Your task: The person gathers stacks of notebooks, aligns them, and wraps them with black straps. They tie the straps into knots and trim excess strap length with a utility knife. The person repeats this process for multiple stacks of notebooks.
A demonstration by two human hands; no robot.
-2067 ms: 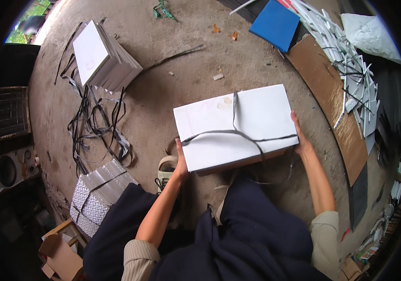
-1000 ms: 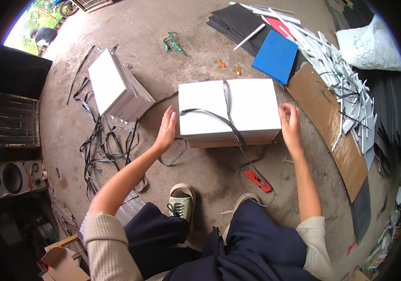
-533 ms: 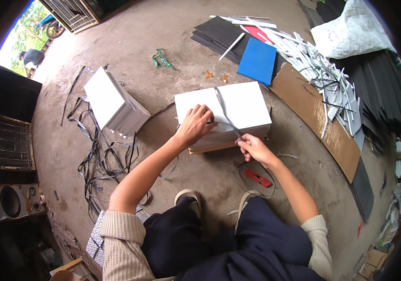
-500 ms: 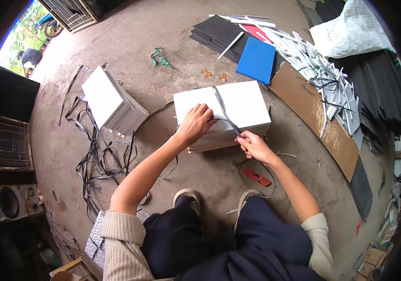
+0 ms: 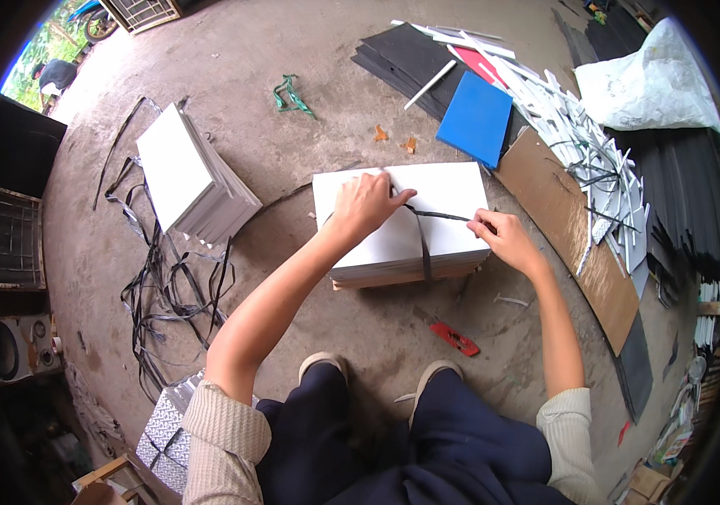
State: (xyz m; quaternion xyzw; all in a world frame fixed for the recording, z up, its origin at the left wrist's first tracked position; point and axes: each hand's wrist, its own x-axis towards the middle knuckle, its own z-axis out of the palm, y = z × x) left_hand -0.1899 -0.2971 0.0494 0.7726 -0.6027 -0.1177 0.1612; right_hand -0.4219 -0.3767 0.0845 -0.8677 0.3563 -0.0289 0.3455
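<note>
Since the frame half a second ago: right hand (image 5: 505, 238) up from the front edge to the stack's right side; left hand (image 5: 364, 204) slightly farther back; the strap loop round the cutter gone from the floor.

Nearest: the person's shoes (image 5: 324, 364), then a red cutter (image 5: 454, 337), flat on the floor, just in front of the stack.

Next, the stack of white sheets (image 5: 452, 189), on the floor ahead of the feet. Black strap (image 5: 425, 252) hangs down its front face; another length runs rightward over the top. Right hand: fingertips pinched on that length. Left hand: palm down over the top, thumb at the strap; pinching or only pressing, cannot tell.

Judgement on technique: hold the crossing firm with the left, draw the right end low and level, strap flat and untwisted, sheets' edges flush. Too hard a pull may dent edges or skew the stack.

Farther: second white stack (image 5: 175, 172) left, tilted-looking; blue panel (image 5: 475, 118) right; green twine (image 5: 292, 97) beyond.
</note>
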